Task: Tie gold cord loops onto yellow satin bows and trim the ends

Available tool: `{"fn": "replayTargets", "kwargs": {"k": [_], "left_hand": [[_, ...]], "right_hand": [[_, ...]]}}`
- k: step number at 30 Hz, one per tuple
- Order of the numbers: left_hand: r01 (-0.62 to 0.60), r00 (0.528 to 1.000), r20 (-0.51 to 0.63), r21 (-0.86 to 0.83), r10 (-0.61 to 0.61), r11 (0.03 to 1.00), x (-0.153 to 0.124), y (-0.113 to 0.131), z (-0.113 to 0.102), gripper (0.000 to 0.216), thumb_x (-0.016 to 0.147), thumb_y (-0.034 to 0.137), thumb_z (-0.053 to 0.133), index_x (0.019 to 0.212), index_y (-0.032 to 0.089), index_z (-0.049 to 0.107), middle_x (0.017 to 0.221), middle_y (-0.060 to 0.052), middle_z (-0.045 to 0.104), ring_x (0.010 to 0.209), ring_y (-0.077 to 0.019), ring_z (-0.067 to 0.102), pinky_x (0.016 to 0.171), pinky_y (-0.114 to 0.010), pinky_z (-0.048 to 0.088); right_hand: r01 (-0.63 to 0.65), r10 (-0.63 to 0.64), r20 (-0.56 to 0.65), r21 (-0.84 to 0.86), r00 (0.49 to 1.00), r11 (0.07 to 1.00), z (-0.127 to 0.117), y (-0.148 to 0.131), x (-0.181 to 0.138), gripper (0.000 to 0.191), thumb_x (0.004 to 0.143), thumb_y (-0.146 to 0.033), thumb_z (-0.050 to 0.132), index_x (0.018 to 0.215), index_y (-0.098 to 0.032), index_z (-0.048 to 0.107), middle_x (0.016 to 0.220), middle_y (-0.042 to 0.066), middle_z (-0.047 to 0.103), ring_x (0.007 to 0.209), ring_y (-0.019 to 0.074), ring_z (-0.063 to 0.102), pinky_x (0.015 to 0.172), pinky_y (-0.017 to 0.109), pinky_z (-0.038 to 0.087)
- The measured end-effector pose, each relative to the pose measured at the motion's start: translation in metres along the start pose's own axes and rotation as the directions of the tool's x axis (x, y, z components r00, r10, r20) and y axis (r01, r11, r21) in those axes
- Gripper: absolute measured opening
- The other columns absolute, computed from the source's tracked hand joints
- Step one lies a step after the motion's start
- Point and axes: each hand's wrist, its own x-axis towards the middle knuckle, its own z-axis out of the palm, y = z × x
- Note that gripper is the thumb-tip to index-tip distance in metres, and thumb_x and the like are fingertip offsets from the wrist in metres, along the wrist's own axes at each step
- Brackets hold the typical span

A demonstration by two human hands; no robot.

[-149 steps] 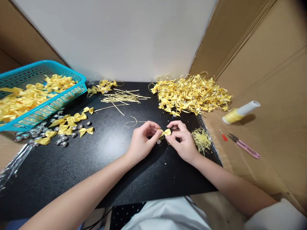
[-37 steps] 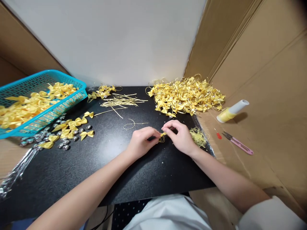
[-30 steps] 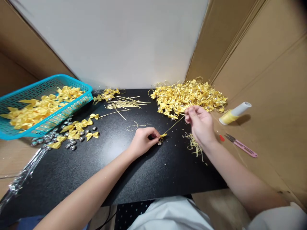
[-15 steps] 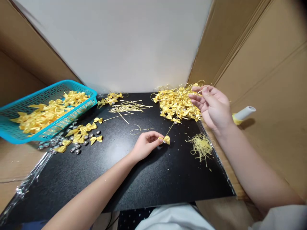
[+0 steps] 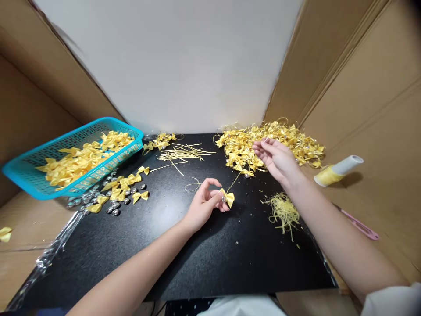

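Observation:
A yellow ribbon bow [image 5: 230, 199] with a silver bell [image 5: 224, 199] on it is pinched between the thumb and fingers of my left hand [image 5: 204, 205]. From the bow a thin gold cord [image 5: 234, 181] runs up toward the pile of finished bows [image 5: 241, 151]. My right hand [image 5: 278, 161] is raised in front of that pile, its thumb and index fingertips together. What they hold, if anything, is too small to make out. Behind my left hand lies a loose curl of cord [image 5: 192, 186].
At left stands a turquoise basket [image 5: 19, 169] of bows, with silver bells [image 5: 95, 195] and loose bows beside it. Cut cords [image 5: 184, 152] lie at the back. On the right are thread scraps [image 5: 284, 213], a tube wound with yellow [image 5: 345, 166] and a pink-handled tool [image 5: 362, 226].
My right hand has come down and left, toward the bow. The fingers of my left hand have shifted while keeping the bow. The view has tilted, showing the pink-handled tool.

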Motion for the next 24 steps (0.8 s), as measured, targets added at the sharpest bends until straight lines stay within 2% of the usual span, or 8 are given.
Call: {"fn": "replayTargets", "kwargs": {"k": [4, 10, 16, 21, 24], "left_hand": [[-0.018, 0.999, 0.027, 0.002, 0.018, 1.000, -0.001, -0.004, -0.004, 0.017, 0.082, 0.030, 0.065, 0.083, 0.018, 0.054, 0.067, 0.000, 0.067, 0.058, -0.0108, 0.063, 0.059, -0.023, 0.051], [-0.051, 0.998, 0.028, -0.050, 0.052, 0.997, -0.001, -0.007, -0.007, 0.018, 0.080, 0.033, 0.068, 0.081, 0.015, 0.063, 0.074, -0.002, 0.070, 0.067, -0.0121, 0.065, 0.063, -0.022, 0.052], [-0.139, 0.987, 0.082, 0.007, 0.138, 0.990, -0.003, -0.003, -0.005, 0.023, 0.073, 0.029, 0.078, 0.081, 0.015, 0.061, 0.074, -0.002, 0.070, 0.063, -0.0107, 0.064, 0.064, -0.022, 0.052], [-0.140, 0.985, 0.104, 0.008, 0.138, 0.990, -0.007, -0.001, -0.001, 0.025, 0.073, 0.027, 0.078, 0.082, 0.015, 0.058, 0.077, -0.005, 0.073, 0.063, -0.0116, 0.066, 0.065, -0.024, 0.053], [-0.130, 0.984, 0.121, -0.018, 0.131, 0.991, -0.008, 0.000, -0.001, 0.030, 0.074, 0.026, 0.078, 0.091, 0.016, 0.056, 0.081, -0.005, 0.075, 0.065, -0.0119, 0.067, 0.066, -0.024, 0.053]], "right_hand": [[-0.012, 0.012, -0.024, 0.007, 1.000, 1.000, -0.002, -0.001, 0.006, 0.018, 0.084, -0.008, 0.062, 0.072, -0.020, 0.055, 0.072, -0.002, 0.067, 0.067, 0.0059, 0.067, 0.069, 0.016, 0.060], [-0.054, 0.055, -0.030, 0.046, 0.998, 0.998, 0.002, -0.005, 0.004, 0.022, 0.087, -0.002, 0.052, 0.072, -0.017, 0.056, 0.070, -0.001, 0.067, 0.064, 0.0050, 0.066, 0.065, 0.013, 0.058], [-0.008, 0.008, 0.021, 0.010, 1.000, 1.000, 0.000, -0.010, 0.004, 0.015, 0.086, -0.006, 0.057, 0.076, -0.018, 0.057, 0.075, 0.000, 0.068, 0.070, 0.0068, 0.067, 0.070, 0.015, 0.058], [0.028, -0.028, 0.003, -0.001, 1.000, 1.000, -0.001, -0.018, 0.002, 0.015, 0.085, -0.006, 0.057, 0.075, -0.018, 0.056, 0.073, -0.001, 0.067, 0.068, 0.0060, 0.066, 0.069, 0.015, 0.058], [0.068, -0.067, 0.024, -0.027, 0.997, 0.997, -0.003, -0.021, 0.002, 0.014, 0.084, -0.007, 0.057, 0.076, -0.019, 0.056, 0.074, -0.001, 0.067, 0.069, 0.0064, 0.066, 0.071, 0.017, 0.058]]}}
